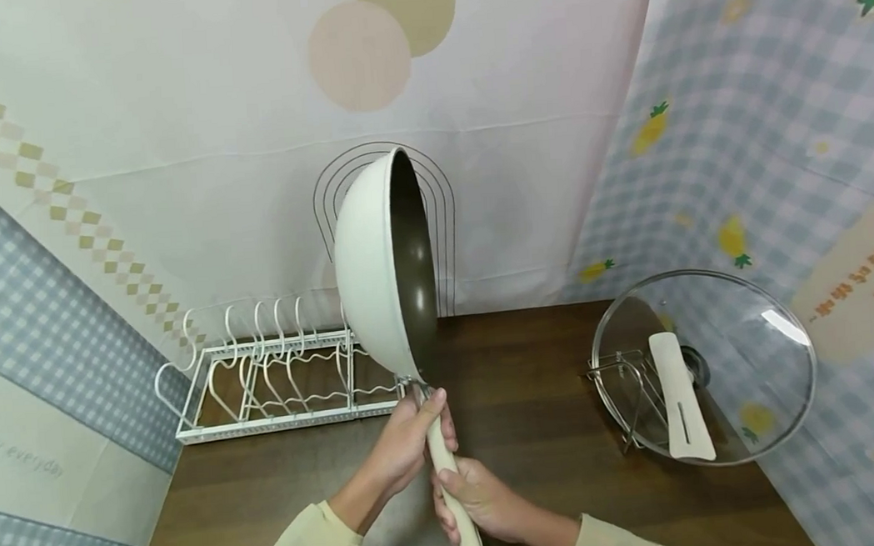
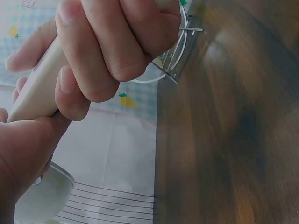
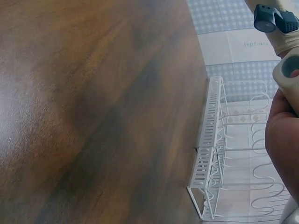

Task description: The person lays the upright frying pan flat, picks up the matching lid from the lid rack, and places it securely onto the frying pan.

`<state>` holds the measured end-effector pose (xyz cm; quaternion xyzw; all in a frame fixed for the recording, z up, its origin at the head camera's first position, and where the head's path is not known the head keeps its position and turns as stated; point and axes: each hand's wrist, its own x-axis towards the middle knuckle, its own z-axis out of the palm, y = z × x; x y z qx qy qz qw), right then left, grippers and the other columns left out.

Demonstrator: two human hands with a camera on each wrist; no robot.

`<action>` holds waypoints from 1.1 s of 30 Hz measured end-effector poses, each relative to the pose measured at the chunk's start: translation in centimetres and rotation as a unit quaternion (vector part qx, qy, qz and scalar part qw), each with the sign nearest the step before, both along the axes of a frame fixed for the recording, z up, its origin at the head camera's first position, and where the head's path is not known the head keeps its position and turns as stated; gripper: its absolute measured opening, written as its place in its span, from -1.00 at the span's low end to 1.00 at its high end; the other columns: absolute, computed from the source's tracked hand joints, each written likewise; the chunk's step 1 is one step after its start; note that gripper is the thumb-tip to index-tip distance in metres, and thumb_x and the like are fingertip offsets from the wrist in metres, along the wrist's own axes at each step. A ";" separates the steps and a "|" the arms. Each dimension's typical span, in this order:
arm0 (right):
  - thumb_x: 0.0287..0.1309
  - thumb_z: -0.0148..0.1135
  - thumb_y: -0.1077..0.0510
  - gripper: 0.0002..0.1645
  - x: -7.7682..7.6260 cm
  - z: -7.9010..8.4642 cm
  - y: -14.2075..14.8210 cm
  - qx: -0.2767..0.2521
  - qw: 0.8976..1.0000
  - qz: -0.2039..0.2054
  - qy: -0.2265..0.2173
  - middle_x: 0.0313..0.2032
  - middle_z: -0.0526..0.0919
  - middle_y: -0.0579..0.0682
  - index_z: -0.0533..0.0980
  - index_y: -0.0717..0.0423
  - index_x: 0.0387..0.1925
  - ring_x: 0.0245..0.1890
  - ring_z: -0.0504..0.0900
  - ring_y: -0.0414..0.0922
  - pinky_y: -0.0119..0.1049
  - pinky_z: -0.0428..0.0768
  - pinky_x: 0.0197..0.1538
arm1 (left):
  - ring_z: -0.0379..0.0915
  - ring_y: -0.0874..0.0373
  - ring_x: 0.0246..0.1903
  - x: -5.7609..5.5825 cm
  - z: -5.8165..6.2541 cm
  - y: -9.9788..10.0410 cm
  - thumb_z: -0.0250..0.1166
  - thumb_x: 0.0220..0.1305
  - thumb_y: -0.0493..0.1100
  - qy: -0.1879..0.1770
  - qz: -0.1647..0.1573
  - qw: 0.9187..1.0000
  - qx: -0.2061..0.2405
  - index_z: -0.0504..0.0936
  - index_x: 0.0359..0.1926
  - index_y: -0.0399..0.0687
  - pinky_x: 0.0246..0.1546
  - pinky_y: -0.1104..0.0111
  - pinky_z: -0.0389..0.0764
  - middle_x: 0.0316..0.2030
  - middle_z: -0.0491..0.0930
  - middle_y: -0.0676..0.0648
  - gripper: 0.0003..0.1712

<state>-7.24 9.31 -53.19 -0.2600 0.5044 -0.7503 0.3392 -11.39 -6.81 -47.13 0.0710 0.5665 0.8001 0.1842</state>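
Note:
A deep white wok [image 1: 369, 260] with a dark inside is held up on its side, its opening turned to the right in the head view. Its cream handle [image 1: 463, 526] slants down toward me. My left hand [image 1: 410, 442] grips the handle close to the wok, thumb laid along it. Lower down, my right hand [image 1: 476, 496] wraps round the same handle near its end. The left wrist view shows the curled fingers [image 2: 100, 46] of a hand round the handle. In the right wrist view the handle's end [image 3: 287, 74] shows its hanging hole beside the right hand.
A white wire rack [image 1: 278, 383] with upright loops stands at the back left, behind the wok's lower side. On the right, a glass lid [image 1: 751, 371] with a cream handle piece leans in a small metal wire stand [image 1: 635, 386]. Printed cloths [image 1: 522, 193] line the walls behind the wooden table [image 1: 534, 384].

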 end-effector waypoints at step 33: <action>0.68 -0.30 -0.05 -0.71 0.0 1.8 3.3 -0.064 0.991 0.093 -0.078 -0.46 0.51 -0.25 0.27 0.04 0.00 -0.49 0.57 -0.33 -0.41 0.62 -0.32 | 0.39 0.22 -0.52 -1.0 -1.3 2.1 -0.09 0.66 -0.08 -0.026 -0.104 0.976 0.189 0.42 -0.39 -0.05 -0.30 0.37 0.54 -0.56 0.42 0.06 -0.62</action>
